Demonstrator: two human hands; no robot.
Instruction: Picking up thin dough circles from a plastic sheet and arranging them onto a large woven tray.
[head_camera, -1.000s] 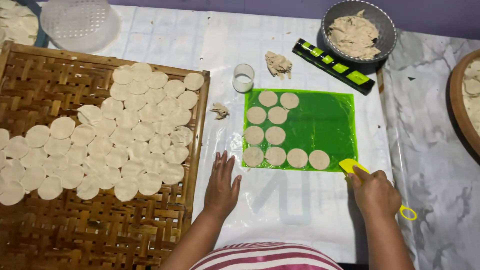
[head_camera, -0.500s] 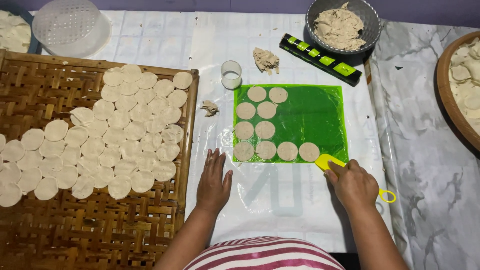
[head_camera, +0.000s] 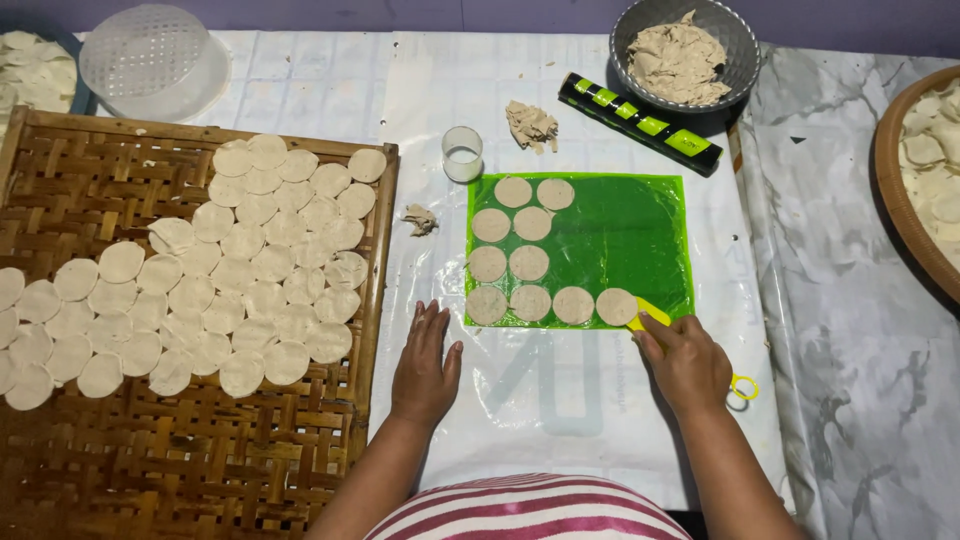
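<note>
A green plastic sheet (head_camera: 620, 235) lies on the white table cover and carries several round flat dough discs (head_camera: 531, 264) along its left side and front edge. My right hand (head_camera: 687, 362) grips a yellow scraper (head_camera: 650, 317) whose tip touches the rightmost disc (head_camera: 616, 306) at the sheet's front edge. My left hand (head_camera: 425, 362) rests flat, fingers apart, on the cover just below the sheet's front left corner. It holds nothing.
A woven bamboo tray (head_camera: 180, 440) with many discs fills the left. Behind the sheet stand a small round cutter (head_camera: 462, 153), a dough lump (head_camera: 531, 125), a black and green rolling pin (head_camera: 640, 123) and a grey bowl (head_camera: 738, 50) of dough. Another tray (head_camera: 895, 200) is at right.
The view has shifted slightly. My right hand has pushed the scraper a little closer under the rightmost disc. My left hand stays flat in place.
</note>
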